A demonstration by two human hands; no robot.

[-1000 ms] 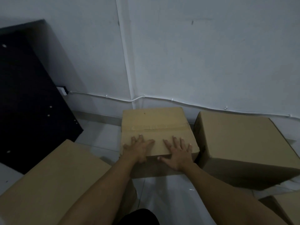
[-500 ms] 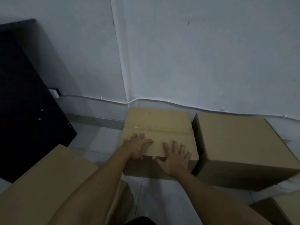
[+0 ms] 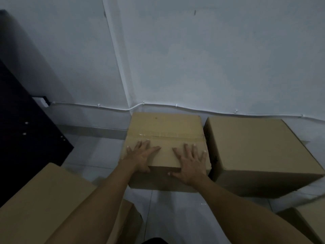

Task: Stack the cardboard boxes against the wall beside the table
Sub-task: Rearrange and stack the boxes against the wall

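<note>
I see a big brown cardboard box (image 3: 45,205) at 7 o'clock. My left hand (image 3: 140,155) & right hand (image 3: 190,164) lie flat, fingers spread, on the taped brown cardboard box (image 3: 165,131) at 12, against the white wall (image 3: 211,59); larger brown cardboard box (image 3: 260,148) just beside at 2.

Left hand (image 3: 140,156), right hand (image 3: 190,163): flat, fingers spread.

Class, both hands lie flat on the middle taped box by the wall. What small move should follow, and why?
Probably lift both hands off: the left hand and right hand rest open on the taped box, which appears already against the wall beside the larger box.
</note>
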